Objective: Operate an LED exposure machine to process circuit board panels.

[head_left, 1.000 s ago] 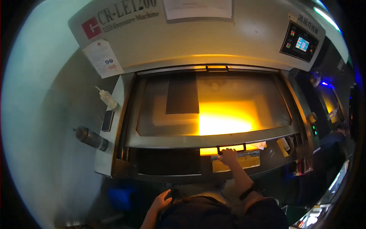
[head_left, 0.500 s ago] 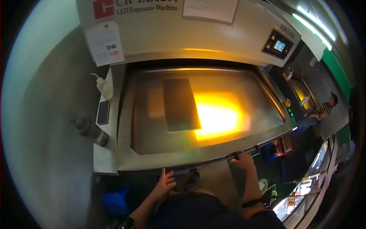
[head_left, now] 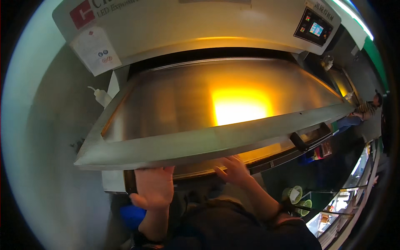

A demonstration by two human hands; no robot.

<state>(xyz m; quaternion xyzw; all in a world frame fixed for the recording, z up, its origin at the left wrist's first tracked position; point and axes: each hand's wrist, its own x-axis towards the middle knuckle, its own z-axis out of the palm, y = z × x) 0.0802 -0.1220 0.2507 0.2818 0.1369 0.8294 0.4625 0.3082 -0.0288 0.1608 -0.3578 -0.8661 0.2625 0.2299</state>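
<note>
A wide, pale metal-framed lid is tilted up at its front edge on a large exposure machine. My left hand is at the lid's front left, palm showing and thumb stretched out; its other fingertips are hidden behind the lid edge. My right hand is open, fingers apart, just below the lid and close to the lower bed, which glows yellow. To the right of it, a black handle sticks out from the lid's front, untouched by either hand.
The machine's hood stands behind the lid, with a control panel at its right. A white squeeze bottle is at the left. A seated person is at far right. Green baskets and a blue bin sit low down.
The lid's front edge has risen, uncovering the bed beneath. My left hand has come up to the lid edge. My right hand has left the handle and moved left. The dark panel is out of sight.
</note>
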